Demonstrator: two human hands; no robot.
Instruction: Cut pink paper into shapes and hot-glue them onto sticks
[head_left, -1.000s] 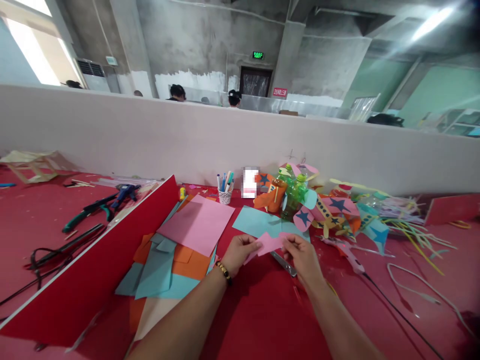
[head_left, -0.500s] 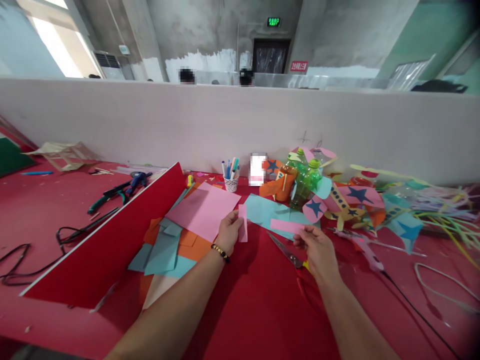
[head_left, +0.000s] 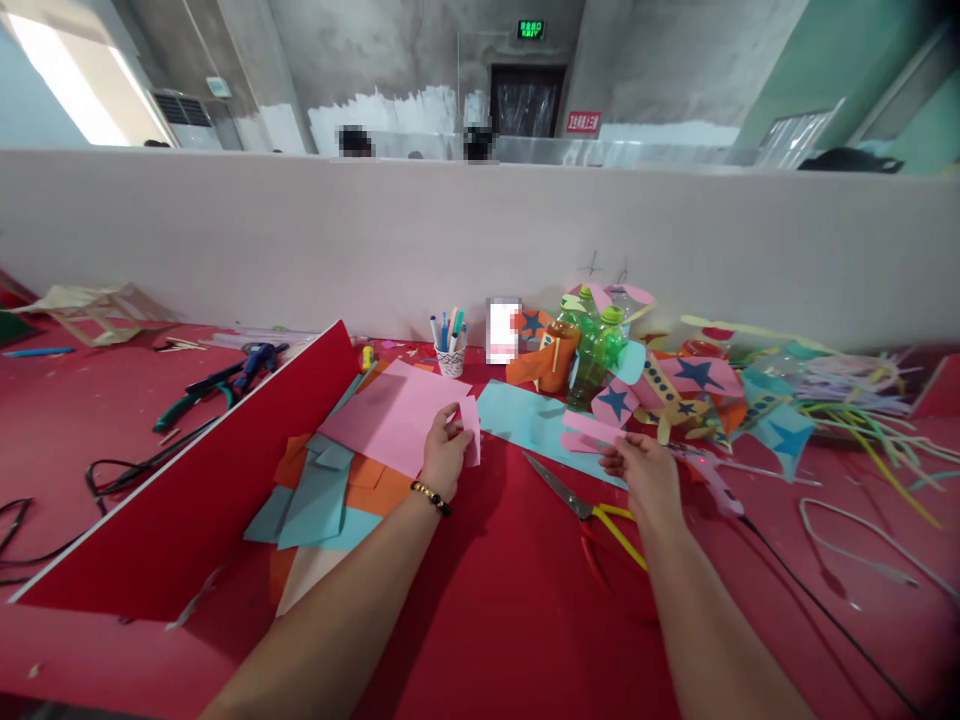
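Note:
My left hand (head_left: 444,458) is closed on a narrow pink paper strip (head_left: 471,432), held upright by its left edge. Between the thumb and fingers of my right hand (head_left: 649,480) is another pink paper strip (head_left: 589,426), pointing left; more pink shows just under it, and I cannot tell whether that is a fold or a separate piece. Scissors (head_left: 576,506) with yellow and red handles lie open on the red table, left of my right hand. A large pink sheet (head_left: 390,405) lies behind my left hand. Light blue paper (head_left: 506,415) spreads beyond both hands.
To the right lies a pink glue gun (head_left: 718,488) with its cord. Decorated plastic bottles (head_left: 596,360) crowd the back right. A pen cup (head_left: 451,362) stands by the partition (head_left: 300,240). A red board (head_left: 195,490) rises at left, pliers (head_left: 191,395) beyond it.
The view has swung slightly right. My right hand has moved away from the scissors, showing their yellow handle, and its strip now tilts more. My left hand still holds its strip.

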